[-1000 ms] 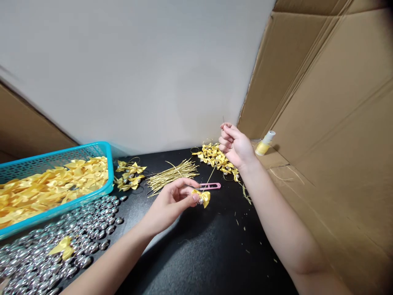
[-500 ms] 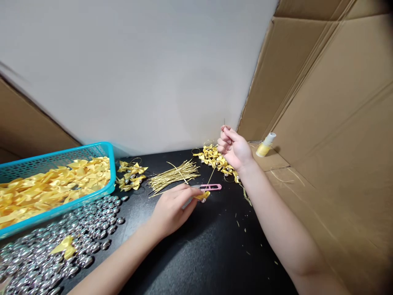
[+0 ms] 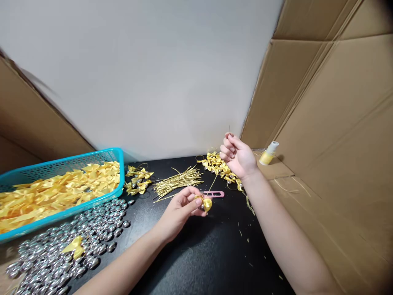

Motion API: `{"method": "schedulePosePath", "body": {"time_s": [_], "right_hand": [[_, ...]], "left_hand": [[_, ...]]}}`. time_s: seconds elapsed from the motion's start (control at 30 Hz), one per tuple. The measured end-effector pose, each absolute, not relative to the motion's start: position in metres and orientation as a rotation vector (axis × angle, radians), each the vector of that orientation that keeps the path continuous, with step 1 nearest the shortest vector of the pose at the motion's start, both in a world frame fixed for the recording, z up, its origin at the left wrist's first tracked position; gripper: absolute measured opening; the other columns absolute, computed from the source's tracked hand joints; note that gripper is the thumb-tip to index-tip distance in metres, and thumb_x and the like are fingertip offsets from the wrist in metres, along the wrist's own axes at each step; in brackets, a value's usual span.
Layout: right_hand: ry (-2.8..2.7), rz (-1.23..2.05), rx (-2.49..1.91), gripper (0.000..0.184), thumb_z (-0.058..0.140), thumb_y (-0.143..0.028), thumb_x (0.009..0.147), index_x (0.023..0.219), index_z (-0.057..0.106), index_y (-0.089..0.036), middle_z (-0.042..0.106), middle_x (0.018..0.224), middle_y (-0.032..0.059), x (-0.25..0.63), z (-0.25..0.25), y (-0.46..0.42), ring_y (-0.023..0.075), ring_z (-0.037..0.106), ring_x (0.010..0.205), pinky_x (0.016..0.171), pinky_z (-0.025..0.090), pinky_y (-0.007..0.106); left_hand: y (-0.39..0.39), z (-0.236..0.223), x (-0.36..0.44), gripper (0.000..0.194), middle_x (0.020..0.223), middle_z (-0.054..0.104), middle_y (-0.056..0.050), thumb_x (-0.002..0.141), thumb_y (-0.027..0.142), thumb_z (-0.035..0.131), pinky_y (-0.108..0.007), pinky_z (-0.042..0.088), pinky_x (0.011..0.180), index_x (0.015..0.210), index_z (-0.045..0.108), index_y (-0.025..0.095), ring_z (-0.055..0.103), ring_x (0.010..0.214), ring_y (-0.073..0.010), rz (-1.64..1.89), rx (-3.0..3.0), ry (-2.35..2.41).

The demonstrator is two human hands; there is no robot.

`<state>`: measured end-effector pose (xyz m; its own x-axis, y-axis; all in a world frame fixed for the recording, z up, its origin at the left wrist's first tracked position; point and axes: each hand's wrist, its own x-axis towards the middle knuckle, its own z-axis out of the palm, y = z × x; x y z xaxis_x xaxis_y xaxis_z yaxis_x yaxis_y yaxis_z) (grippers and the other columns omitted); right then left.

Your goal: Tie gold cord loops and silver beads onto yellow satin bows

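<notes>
My left hand [image 3: 184,207] pinches a yellow satin bow [image 3: 207,204] that has a small silver bead at its middle. A thread [image 3: 212,184] rises from the bow toward my right hand [image 3: 238,153]. Held up to the right, that hand has its fingers closed on a thin needle [image 3: 229,129] pointing upward. Right behind the bow lie pink-handled thread snips [image 3: 217,194], partly covered by my left hand. A bundle of gold cords [image 3: 178,182] rests on the black table [image 3: 196,254] just past my left hand.
A turquoise basket [image 3: 121,176] of yellow bows stands left. Silver beads [image 3: 70,250] spread before it, one loose bow [image 3: 75,246] on them. Finished bows lie in a small group [image 3: 138,180] and a pile [image 3: 219,166]. A thread spool [image 3: 269,153] stands right, by cardboard walls [image 3: 331,123].
My left hand turned the bow over, hiding most of it half a second ago, then turned it back into view. My right hand keeps the needle raised. The whole view has shifted slightly.
</notes>
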<state>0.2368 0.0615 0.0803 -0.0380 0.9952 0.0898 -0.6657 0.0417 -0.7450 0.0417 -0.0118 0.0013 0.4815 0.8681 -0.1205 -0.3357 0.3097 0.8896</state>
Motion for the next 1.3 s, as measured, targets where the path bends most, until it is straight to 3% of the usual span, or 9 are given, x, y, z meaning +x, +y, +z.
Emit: {"method": "schedulePosePath", "body": {"time_s": [0.23, 0.43, 0.67, 0.8, 0.87, 1.0, 1.3], "right_hand": [[-0.660, 1.491, -0.610, 0.015, 0.045, -0.012, 0.091, 0.078, 0.049, -0.019, 0.027, 0.049, -0.0096, 0.237, 0.074, 0.067, 0.0059, 0.017, 0.038, 0.037, 0.017, 0.015], [-0.667, 1.521, -0.643, 0.014, 0.056, -0.015, 0.087, 0.077, 0.046, -0.020, 0.027, 0.048, -0.0112, 0.233, 0.063, 0.073, 0.0046, 0.018, 0.036, 0.036, 0.017, 0.015], [-0.652, 1.536, -0.656, 0.012, 0.052, -0.012, 0.086, 0.077, 0.048, -0.019, 0.031, 0.046, -0.0112, 0.231, 0.053, 0.078, 0.0044, 0.019, 0.034, 0.035, 0.017, 0.014], [-0.643, 1.533, -0.664, 0.012, 0.054, -0.013, 0.085, 0.077, 0.048, -0.019, 0.030, 0.045, -0.0117, 0.231, 0.054, 0.078, 0.0041, 0.019, 0.034, 0.035, 0.017, 0.014], [-0.641, 1.536, -0.668, 0.012, 0.055, -0.013, 0.085, 0.077, 0.048, -0.019, 0.030, 0.045, -0.0118, 0.230, 0.054, 0.078, 0.0040, 0.019, 0.034, 0.035, 0.016, 0.015], [-0.637, 1.544, -0.675, 0.011, 0.053, -0.012, 0.085, 0.077, 0.048, -0.018, 0.030, 0.045, -0.0116, 0.230, 0.054, 0.078, 0.0041, 0.019, 0.034, 0.035, 0.016, 0.015], [-0.652, 1.546, -0.677, 0.012, 0.057, -0.015, 0.084, 0.077, 0.047, -0.020, 0.028, 0.046, -0.0118, 0.230, 0.054, 0.077, 0.0045, 0.018, 0.035, 0.035, 0.016, 0.015]], "left_hand": [[-0.009, 0.001, 0.034, 0.039, 0.086, 0.075, -0.005, 0.064, 0.016, 0.085, -0.023, 0.053, 0.072, 0.094, 0.060, 0.016, 0.070, 0.076, -0.0137, 0.830, 1.040, 0.627], [-0.013, 0.015, 0.032, 0.039, 0.078, 0.074, -0.002, 0.065, 0.019, 0.085, -0.023, 0.053, 0.069, 0.095, 0.060, 0.016, 0.070, 0.071, -0.0123, 0.856, 1.124, 0.724], [-0.018, 0.025, 0.029, 0.027, 0.085, 0.074, -0.003, 0.075, 0.024, 0.078, -0.024, 0.051, 0.074, 0.096, 0.062, 0.018, 0.067, 0.076, -0.0125, 0.879, 1.425, 0.844], [-0.019, 0.022, 0.027, 0.033, 0.088, 0.072, -0.001, 0.083, 0.025, 0.070, -0.025, 0.050, 0.078, 0.112, 0.054, 0.023, 0.066, 0.081, -0.0124, 0.900, 1.431, 0.779], [-0.019, 0.019, 0.026, 0.030, 0.087, 0.071, 0.000, 0.083, 0.024, 0.070, -0.024, 0.050, 0.076, 0.108, 0.054, 0.024, 0.066, 0.080, -0.0121, 0.935, 1.421, 0.750], [-0.016, 0.019, 0.025, 0.007, 0.085, 0.073, -0.004, 0.081, 0.024, 0.072, -0.026, 0.052, 0.076, 0.084, 0.069, 0.019, 0.066, 0.079, -0.0145, 0.984, 1.601, 0.768], [-0.014, 0.022, 0.027, 0.022, 0.084, 0.076, -0.007, 0.070, 0.027, 0.081, -0.036, 0.054, 0.082, 0.091, 0.077, 0.021, 0.068, 0.079, -0.0206, 0.944, 1.625, 0.950]]}}
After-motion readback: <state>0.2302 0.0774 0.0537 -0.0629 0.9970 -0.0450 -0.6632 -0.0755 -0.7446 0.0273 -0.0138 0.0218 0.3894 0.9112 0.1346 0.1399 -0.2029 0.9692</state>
